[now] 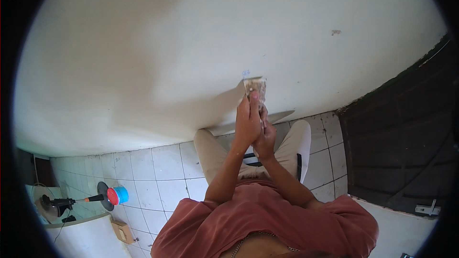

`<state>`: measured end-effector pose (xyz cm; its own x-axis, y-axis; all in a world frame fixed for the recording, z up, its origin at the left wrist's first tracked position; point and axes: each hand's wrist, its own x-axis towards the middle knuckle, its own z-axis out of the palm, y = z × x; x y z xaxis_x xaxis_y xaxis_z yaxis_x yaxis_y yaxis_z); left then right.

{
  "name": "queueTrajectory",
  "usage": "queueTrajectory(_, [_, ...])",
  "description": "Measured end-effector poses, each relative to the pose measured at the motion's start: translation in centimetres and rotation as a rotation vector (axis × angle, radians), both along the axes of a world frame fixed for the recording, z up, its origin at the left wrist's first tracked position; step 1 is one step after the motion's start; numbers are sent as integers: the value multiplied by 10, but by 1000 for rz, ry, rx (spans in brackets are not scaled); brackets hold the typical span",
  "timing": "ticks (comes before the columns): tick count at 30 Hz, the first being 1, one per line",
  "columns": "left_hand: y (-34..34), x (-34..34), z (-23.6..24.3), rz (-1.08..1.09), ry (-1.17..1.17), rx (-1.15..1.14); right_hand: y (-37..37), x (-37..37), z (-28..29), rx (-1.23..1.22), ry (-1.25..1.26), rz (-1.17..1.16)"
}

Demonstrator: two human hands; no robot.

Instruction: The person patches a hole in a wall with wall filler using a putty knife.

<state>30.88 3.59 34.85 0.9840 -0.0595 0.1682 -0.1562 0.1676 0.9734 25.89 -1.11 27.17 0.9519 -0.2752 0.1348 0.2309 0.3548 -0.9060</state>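
Scraper blade (pixel 255 86) on white wall (pixel 143 43) | your left hand (pixel 247 124) and right hand (pixel 264 138) clasp its handle | wall around blade looks smooth; unfinished extent unclear

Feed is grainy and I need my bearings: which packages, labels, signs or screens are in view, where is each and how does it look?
No signs or screens show.
Round tub: on the tiled floor at lower left, lying on its side, blue body with red lid.
Small cardboard box: on the floor near the bottom left, brown, squarish.
Blue pen mark: on the white wall just above the scraper blade, tiny and unreadable.
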Motion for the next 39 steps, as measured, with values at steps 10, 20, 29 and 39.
queueTrajectory(10, [0, -2, 3, -10, 26, 20, 5, 4, 5, 15, -7, -42])
queueTrajectory(20, [2, -6, -2, -14, 132, -38, 3, 2, -5, -42, -28, -85])
queueTrajectory(29, [1, -3, -8, -3, 116, -18, 3, 1, -5, -56, -14, -44])
queueTrajectory(39, [1, 4, 10, -24, 8, -54, 0, 10, 11, -33, -56, -2])
